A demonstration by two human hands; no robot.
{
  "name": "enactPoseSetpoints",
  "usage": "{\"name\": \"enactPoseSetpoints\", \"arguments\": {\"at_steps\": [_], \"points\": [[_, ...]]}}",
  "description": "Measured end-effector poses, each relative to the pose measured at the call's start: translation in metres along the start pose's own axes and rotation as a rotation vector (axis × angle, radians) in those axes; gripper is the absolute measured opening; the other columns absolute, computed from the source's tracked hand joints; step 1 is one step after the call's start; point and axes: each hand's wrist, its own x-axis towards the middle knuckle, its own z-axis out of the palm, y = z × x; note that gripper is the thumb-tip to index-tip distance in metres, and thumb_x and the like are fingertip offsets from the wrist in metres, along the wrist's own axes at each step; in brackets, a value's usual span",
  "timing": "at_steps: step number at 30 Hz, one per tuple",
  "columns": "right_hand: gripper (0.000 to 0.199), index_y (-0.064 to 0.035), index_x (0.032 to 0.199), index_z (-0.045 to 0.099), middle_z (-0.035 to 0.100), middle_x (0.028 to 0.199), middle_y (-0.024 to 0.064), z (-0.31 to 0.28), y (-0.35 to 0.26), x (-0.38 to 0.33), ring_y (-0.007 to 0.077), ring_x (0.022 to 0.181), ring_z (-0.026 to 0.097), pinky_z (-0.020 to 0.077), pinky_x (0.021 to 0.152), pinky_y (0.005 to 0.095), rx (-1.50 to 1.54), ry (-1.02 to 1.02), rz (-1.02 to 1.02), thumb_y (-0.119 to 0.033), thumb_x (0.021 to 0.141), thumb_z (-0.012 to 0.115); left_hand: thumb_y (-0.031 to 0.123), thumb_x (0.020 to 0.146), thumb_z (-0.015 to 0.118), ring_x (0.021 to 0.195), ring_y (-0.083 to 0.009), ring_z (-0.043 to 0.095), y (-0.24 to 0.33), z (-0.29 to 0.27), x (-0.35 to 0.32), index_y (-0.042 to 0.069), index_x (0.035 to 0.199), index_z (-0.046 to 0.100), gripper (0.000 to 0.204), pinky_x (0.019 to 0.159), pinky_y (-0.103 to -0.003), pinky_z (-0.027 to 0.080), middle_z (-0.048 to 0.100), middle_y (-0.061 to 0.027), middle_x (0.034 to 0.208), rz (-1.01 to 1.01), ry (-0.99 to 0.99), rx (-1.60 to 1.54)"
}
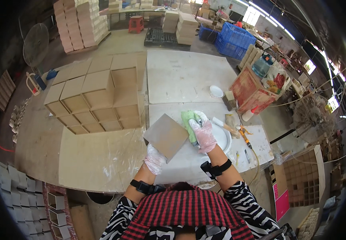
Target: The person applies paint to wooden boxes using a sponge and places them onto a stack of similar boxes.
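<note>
My left hand [155,159], in a pale, whitened glove, grips the near edge of a square grey-brown board-like piece [165,134]. Its flat face is turned up; whether it is a panel or one side of a box, I cannot tell. Just to its right, my gloved right hand [205,137] is closed on a green cloth [187,120], close to the piece's right corner. Under and beyond that hand lies a round white basin [228,141], partly covered by the hand. A brush [224,126] with a pale head rests across its rim.
Square cardboard-coloured boxes [97,90] are stacked on the table at left. A small white bowl [216,91] stands farther back. At right are an orange-handled air gun [245,136] with a hose, a white bottle [248,115] and a reddish crate [251,90] bearing a water jug [262,66].
</note>
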Motion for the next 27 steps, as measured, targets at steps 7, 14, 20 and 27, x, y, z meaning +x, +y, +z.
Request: {"name": "enactPoseSetpoints", "arguments": {"at_steps": [7, 14, 20, 27], "points": [[0.035, -0.0068, 0.115, 0.053, 0.061, 0.101, 0.0132, -0.004, -0.012, -0.003, 0.0235, 0.091, 0.059, 0.0463, 0.08, 0.0321, -0.362, 0.003, -0.224, -0.011, 0.081, 0.061, 0.039, 0.094, 0.038, 0.105, -0.0264, 0.055, 0.007, 0.036, 0.0, 0.005, 0.122, 0.046, 0.045, 0.091, -0.039, 0.046, 0.054, -0.0124, 0.117, 0.077, 0.223, 0.086], [0.024, -0.0164, 0.104, 0.059, 0.06, 0.101, 0.0094, 0.035, -0.047, -0.051, 0.0302, 0.088, 0.058, 0.0488, 0.078, 0.0359, -0.898, -0.437, -0.459, -0.019, 0.08, 0.059, 0.045, 0.093, 0.034, 0.106, -0.0272, 0.054, 0.012, 0.031, -0.003, 0.006, 0.124, 0.044, 0.051, 0.089, -0.039, 0.047, 0.052, -0.0133, 0.12, 0.11, 0.118, 0.161], [0.025, -0.0197, 0.108, 0.057, 0.059, 0.107, 0.0016, 0.017, -0.044, -0.032, 0.0223, 0.092, 0.057, 0.0488, 0.08, 0.0334, -0.794, -0.293, -0.277, -0.02, 0.083, 0.054, 0.048, 0.093, 0.032, 0.106, -0.0272, 0.054, 0.02, 0.039, 0.0, 0.007, 0.126, 0.042, 0.054, 0.089, -0.04, 0.047, 0.052, -0.0123, 0.12, 0.114, 0.12, 0.137], [0.031, -0.0254, 0.111, 0.057, 0.059, 0.106, -0.0005, 0.045, -0.038, -0.063, 0.0215, 0.089, 0.058, 0.0495, 0.08, 0.0315, -1.02, -0.426, -0.426, -0.023, 0.081, 0.055, 0.045, 0.093, 0.034, 0.104, -0.026, 0.055, 0.02, 0.02, 0.001, 0.007, 0.124, 0.044, 0.051, 0.086, -0.039, 0.049, 0.053, -0.0111, 0.118, 0.168, 0.19, 0.161]]}}
